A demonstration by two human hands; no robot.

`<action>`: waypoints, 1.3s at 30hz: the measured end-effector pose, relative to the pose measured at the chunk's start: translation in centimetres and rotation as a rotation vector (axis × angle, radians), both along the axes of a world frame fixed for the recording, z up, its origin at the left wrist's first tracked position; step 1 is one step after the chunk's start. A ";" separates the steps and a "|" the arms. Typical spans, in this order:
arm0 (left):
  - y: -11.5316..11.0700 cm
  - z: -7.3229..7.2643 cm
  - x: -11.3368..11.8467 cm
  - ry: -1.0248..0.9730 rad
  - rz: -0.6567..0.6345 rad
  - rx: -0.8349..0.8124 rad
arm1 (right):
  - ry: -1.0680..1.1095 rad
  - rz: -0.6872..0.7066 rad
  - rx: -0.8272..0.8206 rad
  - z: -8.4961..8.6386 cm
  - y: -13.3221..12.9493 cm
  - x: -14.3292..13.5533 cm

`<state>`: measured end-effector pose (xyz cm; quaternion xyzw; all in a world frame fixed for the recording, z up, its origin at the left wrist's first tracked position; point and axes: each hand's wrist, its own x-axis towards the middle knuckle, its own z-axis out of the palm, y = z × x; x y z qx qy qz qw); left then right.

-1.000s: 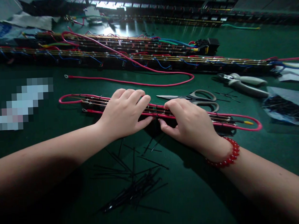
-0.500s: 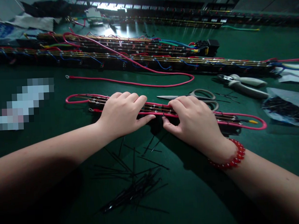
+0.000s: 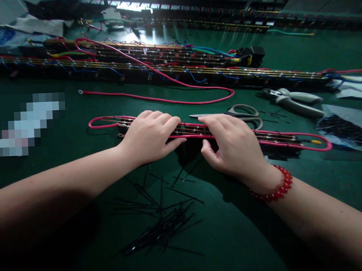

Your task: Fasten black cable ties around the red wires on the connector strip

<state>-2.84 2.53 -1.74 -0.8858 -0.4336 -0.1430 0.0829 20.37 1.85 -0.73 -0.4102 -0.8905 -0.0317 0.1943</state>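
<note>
A narrow black wired strip (image 3: pixel 192 129) lies across the table in front of me. It has metal rails, and a red cable (image 3: pixel 330 145) runs along both long sides and loops out past each end. My left hand (image 3: pixel 152 132) grips its left half, fingers over the far side and thumb along the near edge. Around the right half is my right hand (image 3: pixel 233 141), its fingers over the top and its thumb low at the front; their undersides are hidden. Partly behind that hand lie scissors (image 3: pixel 246 109). Black cable ties (image 3: pixel 164 228) are scattered nearer to me.
Grey-handled cutting pliers (image 3: pixel 299 102) and a clear bag of black ties (image 3: pixel 345 130) lie at the right. A loose red cable (image 3: pixel 167 100) with a ring terminal curves behind the strip. Longer wired strips (image 3: pixel 154 68) span the table further back. A blurred-out patch (image 3: pixel 33 118) sits left.
The wired strip with its red cable has shifted a little to the right. My left hand stays nearly in place, while my right thumb and index finger have spread slightly.
</note>
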 end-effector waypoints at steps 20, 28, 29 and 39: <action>0.1 0.3 -0.3 0.154 -0.180 0.192 | -0.148 -0.042 0.031 -0.2 -0.3 -0.3; -0.3 0.9 -0.2 0.087 -0.229 0.291 | -0.145 -0.126 0.019 -0.3 -0.2 -0.4; -0.3 1.0 -0.1 0.087 -0.238 0.299 | -0.150 -0.144 0.015 -0.3 -0.2 -0.4; -0.4 0.8 0.1 0.079 -0.258 0.295 | -0.183 -0.178 0.000 -0.5 0.2 -0.1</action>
